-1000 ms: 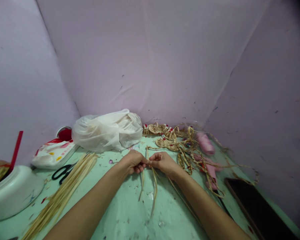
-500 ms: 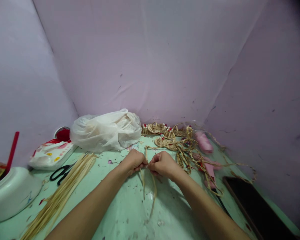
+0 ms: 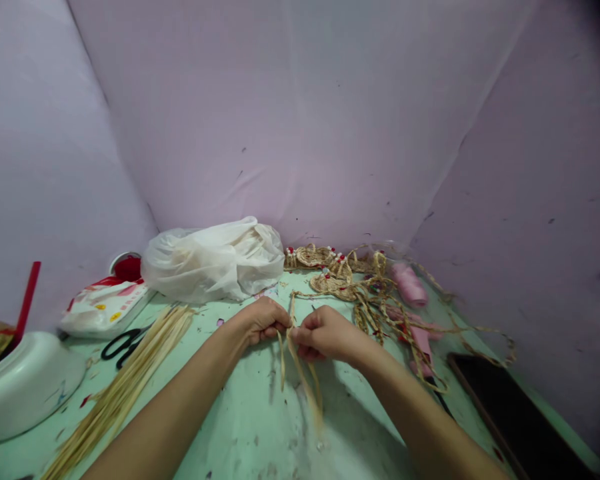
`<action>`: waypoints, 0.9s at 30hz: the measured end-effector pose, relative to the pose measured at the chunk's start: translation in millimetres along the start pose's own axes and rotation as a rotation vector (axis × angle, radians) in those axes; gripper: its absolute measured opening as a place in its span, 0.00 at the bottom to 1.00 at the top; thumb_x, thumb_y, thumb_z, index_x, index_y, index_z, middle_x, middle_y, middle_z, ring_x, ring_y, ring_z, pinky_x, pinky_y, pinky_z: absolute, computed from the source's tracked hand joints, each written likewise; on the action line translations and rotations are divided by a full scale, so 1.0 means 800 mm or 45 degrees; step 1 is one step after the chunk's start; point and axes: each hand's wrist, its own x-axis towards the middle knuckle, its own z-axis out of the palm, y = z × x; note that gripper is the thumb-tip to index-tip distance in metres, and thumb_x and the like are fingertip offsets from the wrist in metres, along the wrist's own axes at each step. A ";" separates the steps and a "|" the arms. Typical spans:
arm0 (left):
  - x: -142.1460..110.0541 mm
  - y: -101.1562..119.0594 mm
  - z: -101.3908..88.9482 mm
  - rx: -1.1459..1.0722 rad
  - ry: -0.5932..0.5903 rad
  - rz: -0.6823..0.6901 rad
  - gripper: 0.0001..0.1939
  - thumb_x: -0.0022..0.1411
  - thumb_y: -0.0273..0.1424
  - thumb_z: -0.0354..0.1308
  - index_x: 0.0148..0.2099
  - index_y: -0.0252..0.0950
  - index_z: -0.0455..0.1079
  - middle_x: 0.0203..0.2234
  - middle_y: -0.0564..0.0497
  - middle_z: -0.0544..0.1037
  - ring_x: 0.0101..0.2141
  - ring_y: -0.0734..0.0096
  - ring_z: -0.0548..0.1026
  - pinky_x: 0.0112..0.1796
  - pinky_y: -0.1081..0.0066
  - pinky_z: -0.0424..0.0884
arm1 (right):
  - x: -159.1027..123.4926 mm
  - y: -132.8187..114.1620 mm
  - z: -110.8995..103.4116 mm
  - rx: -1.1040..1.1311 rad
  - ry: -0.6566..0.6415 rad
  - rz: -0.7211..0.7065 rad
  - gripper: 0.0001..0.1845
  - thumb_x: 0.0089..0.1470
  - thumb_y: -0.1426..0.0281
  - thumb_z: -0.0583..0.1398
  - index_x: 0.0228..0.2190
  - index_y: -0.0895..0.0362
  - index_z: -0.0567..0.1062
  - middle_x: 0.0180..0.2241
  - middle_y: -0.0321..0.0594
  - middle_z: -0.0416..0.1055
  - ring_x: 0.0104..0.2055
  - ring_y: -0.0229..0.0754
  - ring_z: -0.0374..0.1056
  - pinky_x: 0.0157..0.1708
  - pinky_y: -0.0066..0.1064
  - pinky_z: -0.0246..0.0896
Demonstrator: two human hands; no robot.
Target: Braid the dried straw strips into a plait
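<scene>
Near the middle of the table, my left hand [image 3: 269, 320] is closed in a pinch on a thin braid of straw-coloured fibre [image 3: 293, 308]. Close beside it, my right hand [image 3: 325, 333] is also closed, with its fingers on the loose fibre strands [image 3: 303, 373]. The strands hang down below both hands, and their lower ends are blurred. From my fingers the braid runs up and then right, toward a tangle of braided cord [image 3: 370, 307]. My fingers hide the spot where braid and strands meet.
A bundle of straw strips [image 3: 130, 380] and black scissors [image 3: 123, 347] lie at left, by a white pot [image 3: 40, 387]. Behind are a plastic bag [image 3: 215, 260] and small woven slippers [image 3: 333, 285] with beads. Pink thread [image 3: 409, 285], a pink glue gun [image 3: 421, 340] and a phone [image 3: 515, 413] are at right.
My hands have drawn slightly apart, and my right hand has turned. The hanging strands have swung, with more of them showing below my right fingers.
</scene>
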 end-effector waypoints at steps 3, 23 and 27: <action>-0.001 0.001 -0.001 -0.016 -0.032 0.021 0.07 0.35 0.28 0.53 0.14 0.34 0.56 0.06 0.59 0.55 0.08 0.85 0.50 0.11 0.78 0.38 | 0.012 0.011 -0.013 0.250 0.190 0.104 0.09 0.43 0.70 0.56 0.17 0.62 0.70 0.18 0.40 0.68 0.17 0.32 0.60 0.18 0.22 0.53; -0.011 0.011 0.003 0.456 0.076 0.123 0.02 0.37 0.26 0.53 0.18 0.32 0.65 0.08 0.57 0.60 0.10 0.82 0.53 0.13 0.77 0.48 | 0.031 0.025 0.020 0.634 0.146 0.123 0.09 0.33 0.74 0.56 0.10 0.59 0.60 0.07 0.27 0.50 0.10 0.26 0.40 0.11 0.24 0.30; -0.029 0.024 0.013 0.857 0.267 0.107 0.04 0.38 0.28 0.54 0.19 0.32 0.68 0.11 0.53 0.65 0.14 0.78 0.60 0.16 0.76 0.53 | 0.028 0.023 0.020 0.688 0.082 0.094 0.07 0.34 0.74 0.54 0.11 0.59 0.62 0.07 0.28 0.53 0.10 0.27 0.40 0.12 0.25 0.30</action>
